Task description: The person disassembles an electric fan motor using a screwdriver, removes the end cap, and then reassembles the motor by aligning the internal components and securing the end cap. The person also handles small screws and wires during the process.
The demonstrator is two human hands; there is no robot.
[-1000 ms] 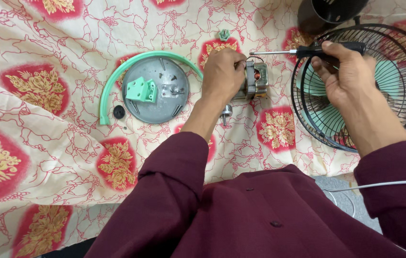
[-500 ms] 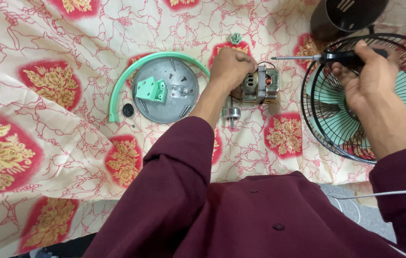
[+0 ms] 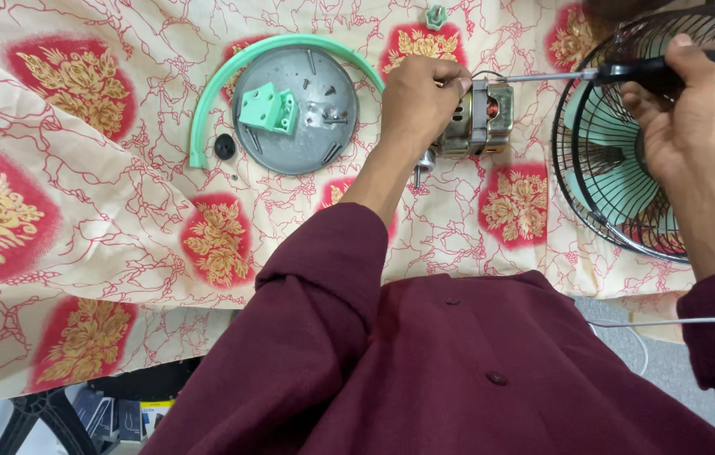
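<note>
My left hand (image 3: 419, 94) grips a small metal fan motor (image 3: 482, 122) lying on the patterned cloth, its shaft (image 3: 419, 171) sticking out toward me. My right hand (image 3: 694, 118) holds a black-handled screwdriver (image 3: 627, 75) level, with the thin steel blade pointing left and its tip at the top of the motor. The right hand hovers over a black wire fan guard (image 3: 652, 143) with mint-green blades inside.
A grey round metal plate (image 3: 294, 114) left of the motor carries a green plastic bracket (image 3: 266, 108) and loose screws. A curved green trim strip (image 3: 231, 80), a black round cap (image 3: 224, 147) and a green knob (image 3: 435, 15) lie nearby. A grey cable (image 3: 677, 321) crosses at right.
The view has shifted, so everything sits lower and further right in frame. Both hands keep their grips; the screwdriver tip stays at the motor.
</note>
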